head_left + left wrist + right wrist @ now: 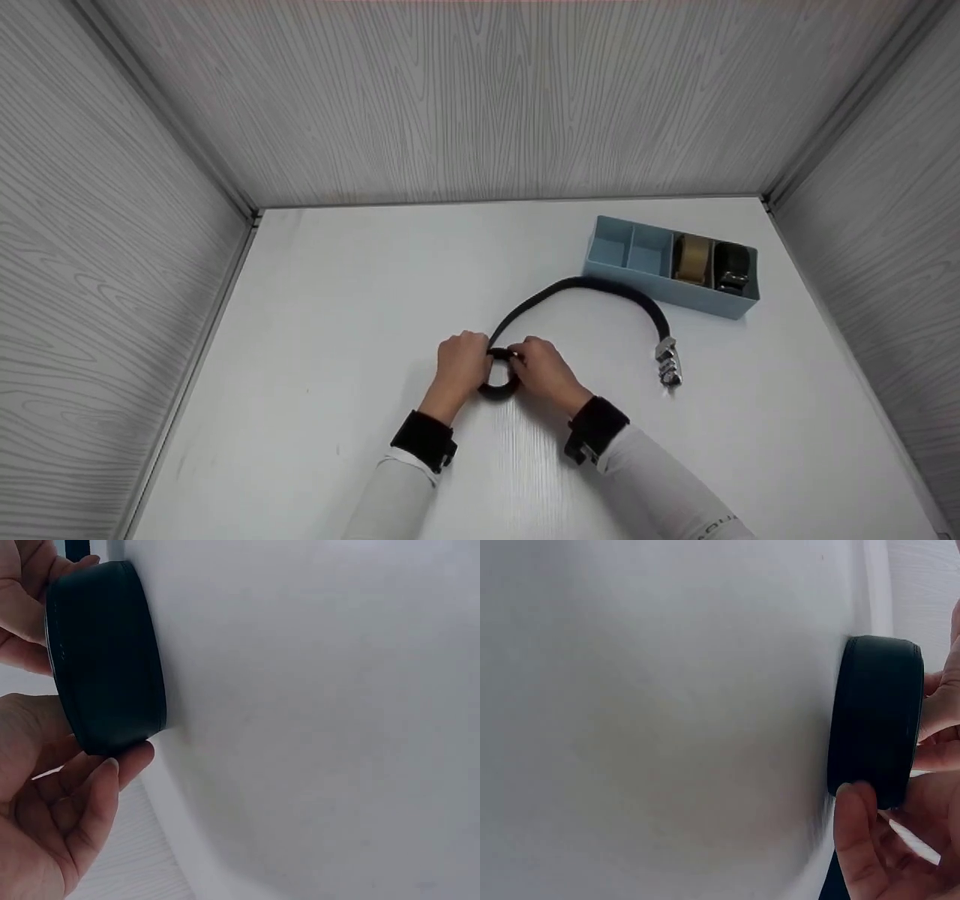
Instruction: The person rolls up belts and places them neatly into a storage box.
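Observation:
A black belt lies on the white table, one end wound into a ring-shaped coil that stands on its edge. From the coil the rest of the strap arcs up and right to a silver buckle. My left hand grips the coil's left side, fingers bent against it. On the opposite side my right hand pinches the coil with thumb and fingers. The right wrist view shows fingertips against the smooth outer face of the strap. An open gap shows in the coil's middle.
A blue divided box stands at the back right, close to the belt's arc. Inside it are a tan rolled belt and a dark rolled belt in the right-hand compartments. Grey wood-grain panels enclose the table at the back and sides.

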Action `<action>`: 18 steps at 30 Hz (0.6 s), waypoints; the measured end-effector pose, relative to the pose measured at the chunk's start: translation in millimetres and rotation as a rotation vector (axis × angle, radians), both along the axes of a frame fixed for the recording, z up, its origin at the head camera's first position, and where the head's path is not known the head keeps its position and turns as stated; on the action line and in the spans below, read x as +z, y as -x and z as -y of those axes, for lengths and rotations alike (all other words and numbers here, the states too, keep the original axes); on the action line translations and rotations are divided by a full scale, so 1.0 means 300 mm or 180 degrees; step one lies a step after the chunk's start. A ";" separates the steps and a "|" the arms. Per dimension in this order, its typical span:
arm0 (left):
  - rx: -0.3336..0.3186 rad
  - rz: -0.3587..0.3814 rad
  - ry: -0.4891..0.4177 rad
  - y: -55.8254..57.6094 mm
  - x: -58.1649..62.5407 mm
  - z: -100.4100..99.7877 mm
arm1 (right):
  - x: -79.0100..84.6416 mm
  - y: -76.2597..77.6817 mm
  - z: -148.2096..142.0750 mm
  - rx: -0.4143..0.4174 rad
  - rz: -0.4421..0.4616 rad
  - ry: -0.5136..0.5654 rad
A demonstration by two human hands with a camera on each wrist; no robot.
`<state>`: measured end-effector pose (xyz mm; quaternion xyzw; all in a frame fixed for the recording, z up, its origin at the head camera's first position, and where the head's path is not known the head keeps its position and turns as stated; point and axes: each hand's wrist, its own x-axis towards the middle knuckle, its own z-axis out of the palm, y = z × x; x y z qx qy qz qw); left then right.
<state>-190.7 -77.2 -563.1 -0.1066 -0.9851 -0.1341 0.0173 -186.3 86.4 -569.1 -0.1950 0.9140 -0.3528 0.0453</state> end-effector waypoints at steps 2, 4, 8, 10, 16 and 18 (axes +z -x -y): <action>0.0064 -0.0037 -0.0058 -0.002 -0.007 -0.008 | 0.002 -0.009 -0.006 -0.0212 0.0138 0.0060; 0.0126 -0.0064 -0.0159 -0.004 -0.013 -0.015 | 0.007 -0.019 -0.009 -0.0392 0.0283 0.0101; 0.0100 -0.0029 -0.0334 -0.004 -0.012 -0.023 | 0.019 -0.036 -0.006 -0.0524 0.0369 -0.0031; 0.0022 0.0034 -0.0353 -0.002 -0.006 -0.022 | 0.022 -0.038 -0.001 -0.0528 0.0299 -0.0147; -0.0176 0.0044 -0.0243 0.006 -0.006 -0.003 | 0.025 -0.019 0.003 -0.0295 0.0195 -0.0257; -0.0205 -0.0003 -0.0227 0.005 -0.015 -0.001 | 0.025 -0.013 0.003 -0.0197 0.0153 -0.0308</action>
